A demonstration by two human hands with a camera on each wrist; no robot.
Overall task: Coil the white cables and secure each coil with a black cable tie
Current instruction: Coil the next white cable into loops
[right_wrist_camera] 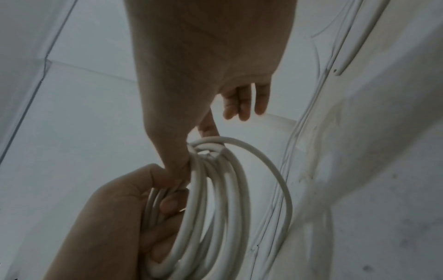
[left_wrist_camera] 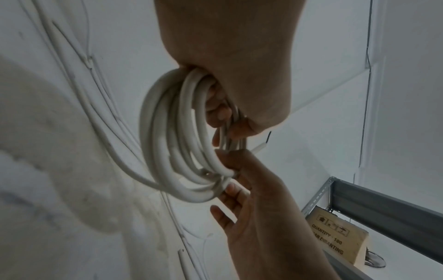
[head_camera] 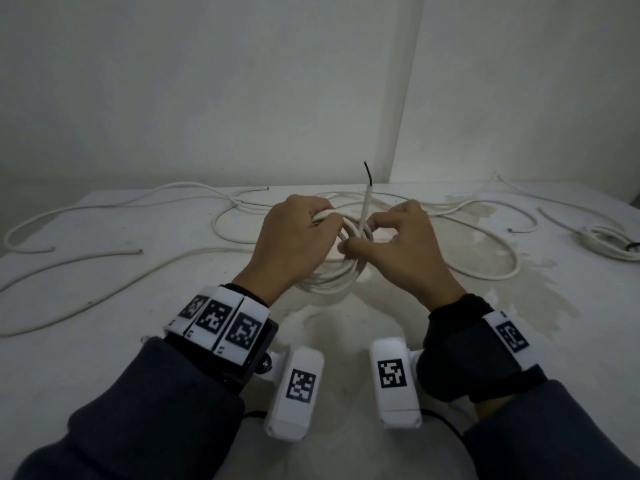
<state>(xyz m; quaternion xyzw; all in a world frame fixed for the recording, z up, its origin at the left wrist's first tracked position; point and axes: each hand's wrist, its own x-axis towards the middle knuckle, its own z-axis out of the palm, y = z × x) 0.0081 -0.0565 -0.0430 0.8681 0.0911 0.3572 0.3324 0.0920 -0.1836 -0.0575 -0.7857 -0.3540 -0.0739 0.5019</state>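
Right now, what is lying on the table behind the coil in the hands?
Behind the coil, loose white cables loop across the table, and a bundled one with a black tie lies far right. The left hand and right hand cover what is directly behind.

Two hands (head_camera: 294, 233) (head_camera: 398, 244); one held coil (head_camera: 332, 278); one tied coil (head_camera: 609, 240); several loose cables (head_camera: 104, 258).

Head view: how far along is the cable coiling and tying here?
Done: one tied bundle seems to lie at the table's far right, a dark band on it. In hand: the left hand grips a multi-loop coil while the right hand pinches it near the upright cable end; no tie shows on it. Left: tying this coil, then the loose cables spread over the table.
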